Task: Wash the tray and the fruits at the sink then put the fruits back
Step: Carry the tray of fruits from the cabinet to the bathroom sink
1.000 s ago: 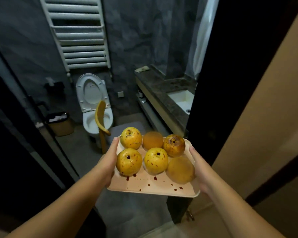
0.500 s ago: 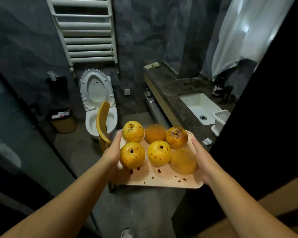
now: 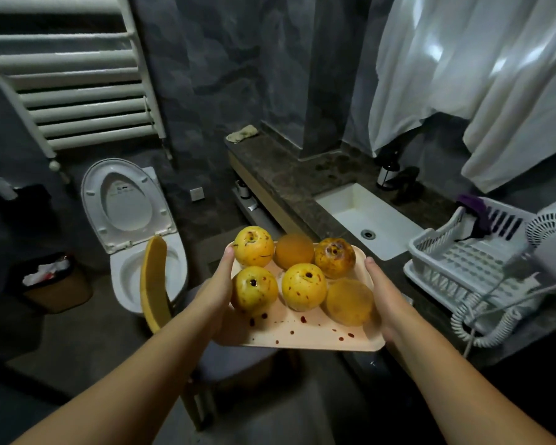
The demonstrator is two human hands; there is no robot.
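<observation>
Fruits (image 3: 304, 285) sit on our tray (image 3: 315, 335); our left hand (image 3: 217, 290) and right hand (image 3: 381, 295) grip its sides, near the sink (image 3: 363, 216).

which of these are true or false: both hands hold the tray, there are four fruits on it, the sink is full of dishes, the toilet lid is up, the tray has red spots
1. Both hands hold the tray: true, left hand and right hand grip its sides.
2. Four fruits on it: false, six fruits.
3. The sink is full of dishes: false, no dishes show in it.
4. The toilet lid is up: true.
5. The tray has red spots: true.
</observation>
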